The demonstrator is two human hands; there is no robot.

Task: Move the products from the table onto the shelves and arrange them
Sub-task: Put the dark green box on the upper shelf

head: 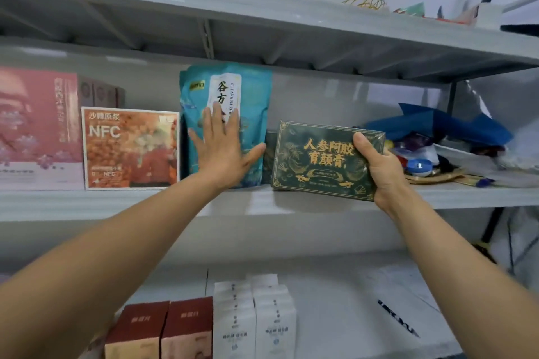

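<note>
The left hand (221, 151) lies flat, fingers spread, against the front of the teal pouch (253, 87), which stands upright on the middle shelf (145, 201) just right of the orange box (131, 148). The right hand (379, 169) has its grip pinched on the right end of the green box (318, 160), thumb on the face and fingers behind. The box is tilted a little at the shelf's front lip, just beside the pouch; I can't tell whether it rests there yet.

To my eye the step is seating this box next to the pouch. Best to brace the pouch so it doesn't flop, level the box, slide it back until its face lines up with its neighbours, and steer clear of the blue clutter (437, 125) on the right.
</note>
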